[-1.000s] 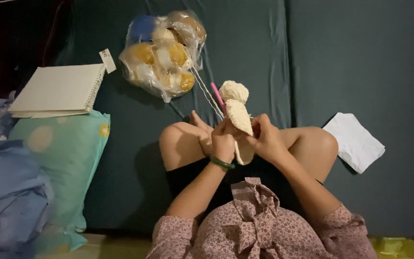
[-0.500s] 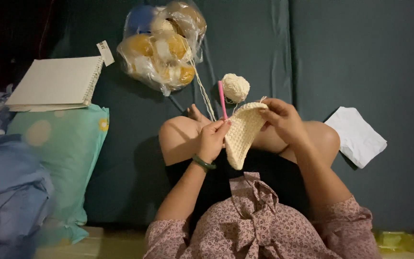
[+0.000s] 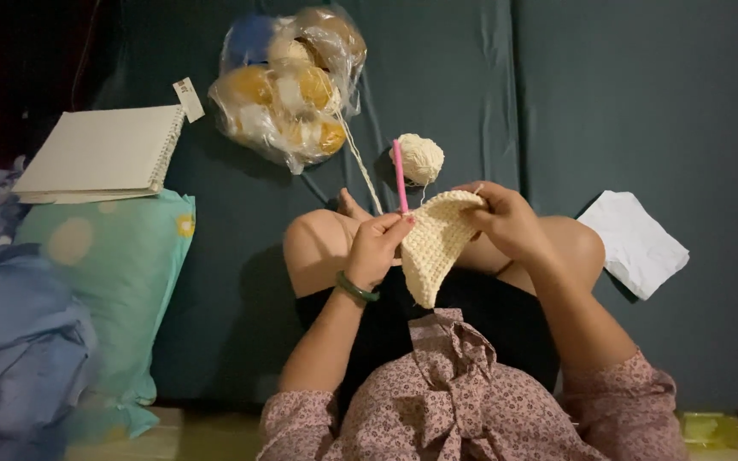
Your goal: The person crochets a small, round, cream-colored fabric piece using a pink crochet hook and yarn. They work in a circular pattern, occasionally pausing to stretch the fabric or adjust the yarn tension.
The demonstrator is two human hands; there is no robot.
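Above the lap, left fingers (image 3: 386, 235) pinch a pink hook (image 3: 400, 175); right fingers (image 3: 493, 213) grip the cream crochet (image 3: 433, 248).

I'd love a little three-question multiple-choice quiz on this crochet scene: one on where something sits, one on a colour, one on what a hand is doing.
1. Where is the loose cream yarn ball?
A. on the mat beyond the knees
B. on the pillow
C. on the notebook

2. What colour is the crochet hook?
A. green
B. pink
C. black

3. What is the left hand doing?
A. resting empty
B. gripping the hook
C. lifting the bag

Key: 1 A, the yarn ball lies on the dark mat. 2 B, the crochet hook is pink. 3 B, the left hand pinches it beside the cream crochet piece.
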